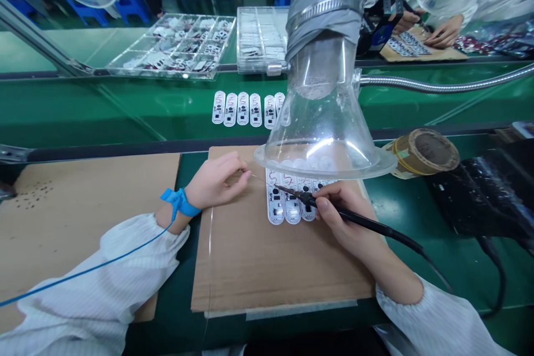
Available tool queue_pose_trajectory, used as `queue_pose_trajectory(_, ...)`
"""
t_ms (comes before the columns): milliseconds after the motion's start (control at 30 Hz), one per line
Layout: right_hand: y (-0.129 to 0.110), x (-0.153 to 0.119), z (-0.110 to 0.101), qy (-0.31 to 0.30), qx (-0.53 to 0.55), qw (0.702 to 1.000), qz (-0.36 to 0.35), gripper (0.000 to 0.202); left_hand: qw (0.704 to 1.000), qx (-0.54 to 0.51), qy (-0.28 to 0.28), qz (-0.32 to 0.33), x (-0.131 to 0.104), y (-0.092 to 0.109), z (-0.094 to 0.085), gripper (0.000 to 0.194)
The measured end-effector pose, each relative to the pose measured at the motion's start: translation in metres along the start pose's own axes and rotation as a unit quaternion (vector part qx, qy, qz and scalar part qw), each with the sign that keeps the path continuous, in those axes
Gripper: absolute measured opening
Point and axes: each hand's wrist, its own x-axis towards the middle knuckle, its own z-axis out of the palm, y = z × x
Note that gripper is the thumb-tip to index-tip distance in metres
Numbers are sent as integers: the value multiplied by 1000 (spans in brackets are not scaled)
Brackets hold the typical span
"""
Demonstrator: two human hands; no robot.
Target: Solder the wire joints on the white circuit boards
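Observation:
My right hand (pixel 346 208) is closed around a black soldering iron (pixel 362 219), its tip pointing left over a row of white oblong circuit boards (pixel 292 212). Between the thumb and fingers of my left hand (pixel 221 178) is a thin solder wire (pixel 259 178), whose end reaches toward the iron's tip at the leftmost board. Whether wire and tip touch I cannot tell. The boards carry small black parts and red marks, and lie on a cardboard sheet (pixel 246 267). A clear fume hood (pixel 321 122) hangs over their upper ends. On my left wrist is a blue strap with a cord (pixel 179 202).
Several more boards (pixel 242 108) stand in a row on the green ledge. Behind are clear divided trays (pixel 175 47) of parts. To the right are a round tin (pixel 429 153) and a black object (pixel 488 189). Across the bench, a co-worker's hands (pixel 444 33) handle boards on cardboard.

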Motion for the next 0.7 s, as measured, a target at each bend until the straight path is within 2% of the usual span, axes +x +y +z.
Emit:
queue_pose_trajectory(200, 0, 2, 4, -17, 10, 1000, 8, 26, 1000, 8, -3, 0, 0, 0, 0, 8)
queue_pose_trajectory(500, -5, 7, 6, -17, 9, 1000, 17, 27, 1000, 7, -17, 1, -1, -1, 1, 8)
queue_pose_trajectory(700, -9, 8, 4, -22, 27, 999, 24, 27, 999, -12, -32, -17, 3, -6, -9, 6)
